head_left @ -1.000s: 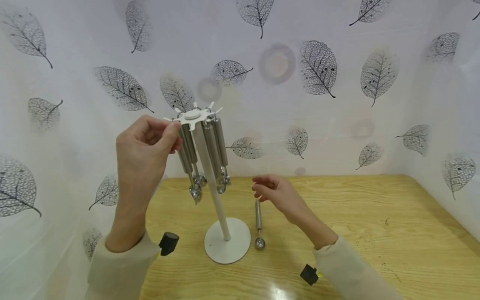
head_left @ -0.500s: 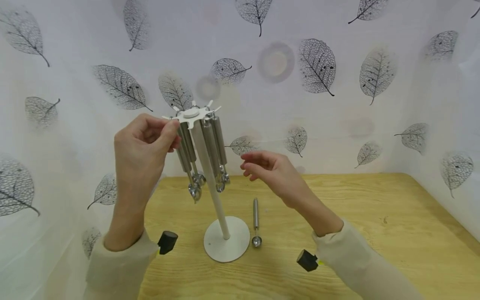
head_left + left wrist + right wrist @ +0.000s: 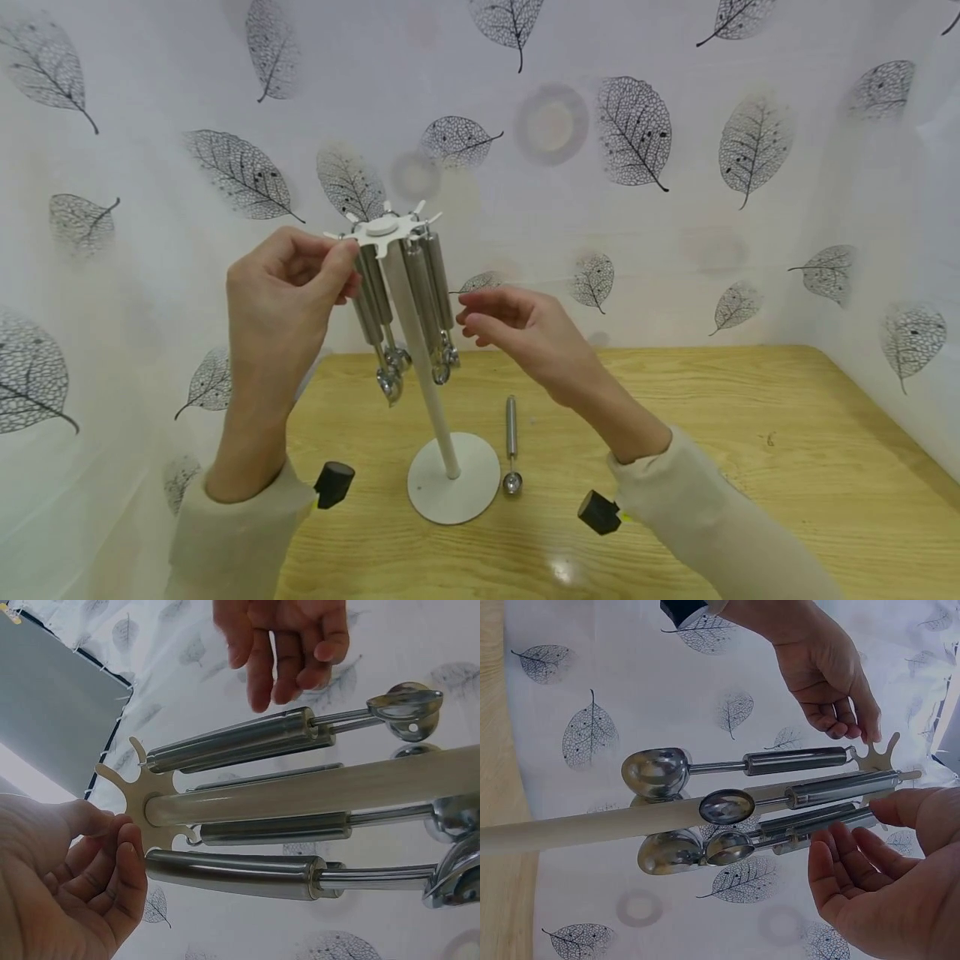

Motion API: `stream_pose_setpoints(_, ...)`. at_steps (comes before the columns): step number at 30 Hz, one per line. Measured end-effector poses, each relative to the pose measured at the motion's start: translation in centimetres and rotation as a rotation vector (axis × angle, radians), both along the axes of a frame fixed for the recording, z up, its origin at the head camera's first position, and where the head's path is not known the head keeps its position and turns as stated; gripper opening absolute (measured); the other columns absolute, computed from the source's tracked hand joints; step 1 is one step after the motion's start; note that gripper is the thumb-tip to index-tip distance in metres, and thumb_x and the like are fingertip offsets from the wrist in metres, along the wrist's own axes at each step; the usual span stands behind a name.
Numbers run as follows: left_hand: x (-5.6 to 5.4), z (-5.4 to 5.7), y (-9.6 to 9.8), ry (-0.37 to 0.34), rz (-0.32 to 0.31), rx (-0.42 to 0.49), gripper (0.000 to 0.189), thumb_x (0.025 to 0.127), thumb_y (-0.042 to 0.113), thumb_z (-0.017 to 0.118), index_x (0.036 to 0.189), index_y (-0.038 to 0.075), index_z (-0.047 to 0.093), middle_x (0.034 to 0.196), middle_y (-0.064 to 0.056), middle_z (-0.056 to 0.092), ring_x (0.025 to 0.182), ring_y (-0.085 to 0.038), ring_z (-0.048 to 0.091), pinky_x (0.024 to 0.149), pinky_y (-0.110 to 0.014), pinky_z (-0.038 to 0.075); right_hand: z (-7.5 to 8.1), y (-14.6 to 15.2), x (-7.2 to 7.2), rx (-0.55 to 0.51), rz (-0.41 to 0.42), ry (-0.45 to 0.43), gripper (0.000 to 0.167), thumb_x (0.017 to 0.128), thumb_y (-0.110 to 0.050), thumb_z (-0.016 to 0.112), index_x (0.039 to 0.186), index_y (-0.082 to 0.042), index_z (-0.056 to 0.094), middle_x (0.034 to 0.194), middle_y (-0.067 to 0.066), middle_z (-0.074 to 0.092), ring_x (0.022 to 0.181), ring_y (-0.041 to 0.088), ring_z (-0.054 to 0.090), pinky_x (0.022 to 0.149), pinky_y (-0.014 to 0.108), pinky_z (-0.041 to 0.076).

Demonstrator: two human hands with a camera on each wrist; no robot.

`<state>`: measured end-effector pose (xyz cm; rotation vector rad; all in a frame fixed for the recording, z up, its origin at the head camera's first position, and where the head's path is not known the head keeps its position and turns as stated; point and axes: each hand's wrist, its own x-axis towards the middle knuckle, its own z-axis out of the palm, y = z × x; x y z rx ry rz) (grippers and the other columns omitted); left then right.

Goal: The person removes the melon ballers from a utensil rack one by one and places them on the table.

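Note:
A white stand (image 3: 453,504) with a star-shaped hook top (image 3: 382,227) stands upright on a round base. Several steel scoops (image 3: 802,760) with cylindrical handles hang from its prongs, bowls downward. My left hand (image 3: 281,287) pinches one prong at the left of the top between thumb and fingertips. To the right of the hanging handles is my right hand (image 3: 536,337), fingers loosely bent and holding nothing; in the right wrist view [its fingertips] overlap the handle ends. One more scoop (image 3: 512,429) lies on the table, right of the base, bowl toward me.
The wooden table (image 3: 720,450) reaches back to a pale curtain (image 3: 675,250) printed with dark leaves, which also runs along both sides. A black wrist device (image 3: 334,484) shows by the left sleeve, another device (image 3: 599,512) by the right.
My right hand has risen and moved left, from above the lying scoop to beside the hanging handles. My left hand stays on the prong.

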<state>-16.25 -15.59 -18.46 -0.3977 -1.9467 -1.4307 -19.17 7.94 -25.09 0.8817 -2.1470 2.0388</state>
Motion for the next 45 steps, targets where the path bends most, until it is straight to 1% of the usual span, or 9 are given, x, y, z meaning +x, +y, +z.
stream_pose_setpoints(7,-0.1,0.1,0.1,0.012,-0.024,0.016,0.013,0.096,0.015,0.072,0.094,0.002,0.071,0.077,-0.008,0.069,0.068,-0.02,0.066,0.065,-0.023,0.057,0.4,-0.7,0.0,-0.058,0.067,0.011,0.029,0.101,-0.002,0.061,0.128,0.009,0.061,0.118,0.018,0.07,0.112,0.039,0.065,0.096,0.04,0.055)
stream_pose_setpoints(9,-0.1,0.1,0.1,0.014,-0.026,0.017,0.013,0.097,0.016,0.072,0.094,0.003,0.071,0.076,-0.008,0.069,0.067,-0.02,0.066,0.066,-0.023,0.057,0.6,-0.8,0.0,-0.053,0.07,0.011,0.03,0.101,-0.002,0.061,0.128,0.008,0.061,0.118,0.017,0.07,0.112,0.039,0.065,0.096,0.039,0.055)
stream_pose_setpoints(13,-0.1,0.1,0.1,0.015,-0.024,0.016,0.013,0.097,0.016,0.072,0.094,0.003,0.071,0.076,-0.007,0.069,0.068,-0.019,0.066,0.065,-0.023,0.057,0.7,-1.1,0.0,-0.031,0.069,0.016,0.03,0.101,-0.003,0.062,0.129,0.007,0.061,0.119,0.016,0.07,0.11,0.03,0.067,0.097,0.038,0.054)
stream_pose_setpoints(17,0.0,0.1,0.1,0.012,-0.017,0.013,0.013,0.097,0.016,0.071,0.094,0.003,0.07,0.077,-0.006,0.069,0.068,-0.019,0.066,0.066,-0.023,0.057,0.6,-1.4,-0.3,-0.025,0.119,0.025,0.033,0.101,-0.001,0.061,0.133,0.007,0.059,0.124,0.015,0.068,0.113,0.026,0.067,0.099,0.037,0.053)
stream_pose_setpoints(20,0.0,0.1,0.1,0.009,-0.01,0.011,0.014,0.097,0.017,0.071,0.095,0.003,0.07,0.077,-0.006,0.069,0.068,-0.019,0.066,0.066,-0.023,0.057,0.6,-1.7,-0.5,-0.019,0.161,0.04,0.036,0.101,0.001,0.06,0.136,0.007,0.057,0.128,0.016,0.066,0.115,0.027,0.066,0.101,0.037,0.052)
stream_pose_setpoints(25,0.0,0.0,0.0,0.006,0.0,0.01,0.014,0.097,0.017,0.071,0.095,0.003,0.07,0.076,-0.004,0.069,0.068,-0.019,0.066,0.066,-0.023,0.057,0.6,-2.0,-0.6,-0.013,0.177,0.066,0.037,0.101,0.004,0.058,0.137,0.01,0.054,0.13,0.019,0.064,0.113,0.029,0.067,0.098,0.037,0.054)
stream_pose_setpoints(32,0.0,0.0,0.0,0.001,0.0,0.01,0.015,0.097,0.017,0.071,0.095,0.003,0.069,0.077,-0.003,0.069,0.068,-0.018,0.066,0.066,-0.023,0.057,1.0,-2.3,-0.5,-0.036,0.191,0.102,0.034,0.101,0.004,0.058,0.134,0.011,0.056,0.125,0.019,0.067,0.11,0.029,0.068,0.096,0.04,0.055)
stream_pose_setpoints(37,0.0,0.0,0.0,-0.008,0.013,0.004,0.015,0.098,0.018,0.071,0.096,0.003,0.069,0.077,-0.003,0.069,0.068,-0.018,0.066,0.067,-0.023,0.057,1.6,-2.4,-0.3,-0.055,0.227,0.127,0.035,0.101,0.005,0.058,0.136,0.009,0.056,0.121,0.02,0.068,0.105,0.029,0.07,0.093,0.043,0.057)
stream_pose_setpoints(45,0.0,-0.1,-0.1,-0.015,0.005,0.011,0.015,0.098,0.017,0.071,0.096,0.003,0.069,0.077,-0.003,0.069,0.068,-0.018,0.066,0.066,-0.023,0.057,2.1,-2.0,-0.1,-0.069,0.27,0.094,0.037,0.099,0.009,0.057,0.135,0.014,0.054,0.123,0.027,0.065,0.111,0.04,0.066,0.091,0.043,0.057)
